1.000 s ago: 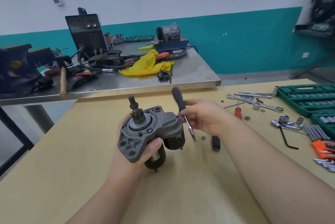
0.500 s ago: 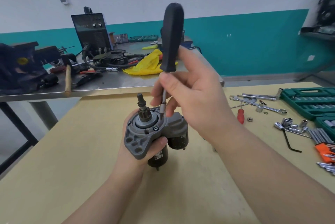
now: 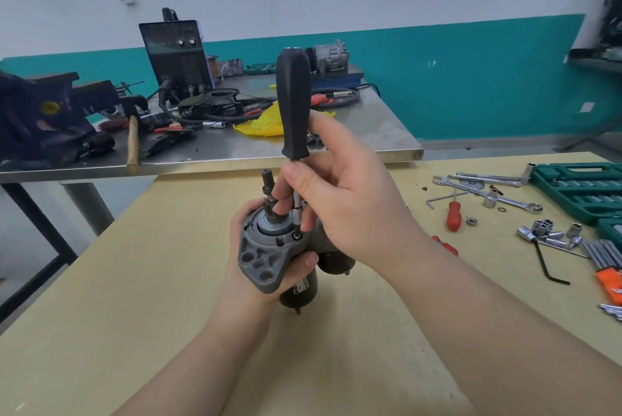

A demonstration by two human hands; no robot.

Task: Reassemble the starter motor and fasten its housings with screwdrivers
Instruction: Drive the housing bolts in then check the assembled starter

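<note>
The grey starter motor (image 3: 269, 254) is held upright above the tabletop (image 3: 134, 281), pinion shaft pointing to twelve o'clock. A black-handled screwdriver (image 3: 293, 106) is stood vertically, its tip seated on a housing screw (image 3: 296, 236) at three o'clock of the shaft.

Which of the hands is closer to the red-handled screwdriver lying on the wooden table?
Right. The right hand, gripping the black-handled screwdriver, sits just left of the red-handled screwdriver; the left hand holds the grey starter motor farther left.
</note>
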